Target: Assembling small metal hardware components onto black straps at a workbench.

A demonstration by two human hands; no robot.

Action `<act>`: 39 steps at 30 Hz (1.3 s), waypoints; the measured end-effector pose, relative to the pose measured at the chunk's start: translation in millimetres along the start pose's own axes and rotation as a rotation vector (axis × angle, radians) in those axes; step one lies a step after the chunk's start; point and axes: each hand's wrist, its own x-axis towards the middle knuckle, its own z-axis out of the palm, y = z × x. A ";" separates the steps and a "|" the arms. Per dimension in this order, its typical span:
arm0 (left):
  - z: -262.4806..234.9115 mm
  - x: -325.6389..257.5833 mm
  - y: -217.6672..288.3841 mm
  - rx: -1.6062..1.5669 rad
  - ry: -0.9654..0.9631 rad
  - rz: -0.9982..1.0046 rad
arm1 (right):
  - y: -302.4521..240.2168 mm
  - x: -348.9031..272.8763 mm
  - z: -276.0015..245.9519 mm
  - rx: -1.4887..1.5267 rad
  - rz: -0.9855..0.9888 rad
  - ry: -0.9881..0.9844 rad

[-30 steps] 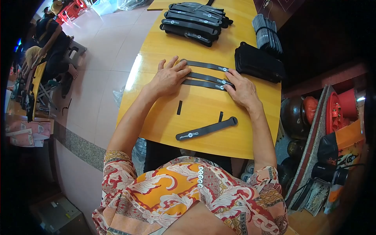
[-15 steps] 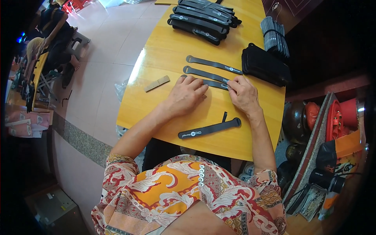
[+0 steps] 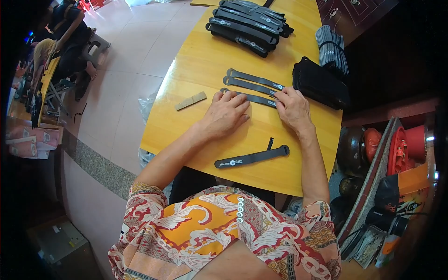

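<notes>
The yellow bench is carrying everything. Toward its far end, the strap stack, the black pile and the grey bundle are sitting back, probably leaving working room nearer the person. The left hand is resting palm down, its grip looking released, fingers lying on the nearest row strap, apparently steadying it. The right hand is touching the printed ends, seemingly aligning them; whether its grip is pinching one, I cannot tell. Between the hands and just beyond, the row straps are lying side by side, ring ends leftward. Closer in, a separate strap is lying slantwise.

By size, I am counting one stack, one pile, one bundle, two hands, four loose straps, one tan piece and one short black strip.
</notes>
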 end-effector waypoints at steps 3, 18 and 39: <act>-0.2 0.6 -3.1 0.005 0.032 0.020 | -4.9 -5.2 -5.1 0.015 0.015 0.063; -29.4 -109.3 46.2 -1.150 0.247 -0.799 | -120.9 -83.4 -31.5 0.159 -0.206 -0.321; -44.4 -94.2 81.9 -2.351 -0.037 -0.783 | -155.8 -73.1 -79.8 0.300 -0.167 0.110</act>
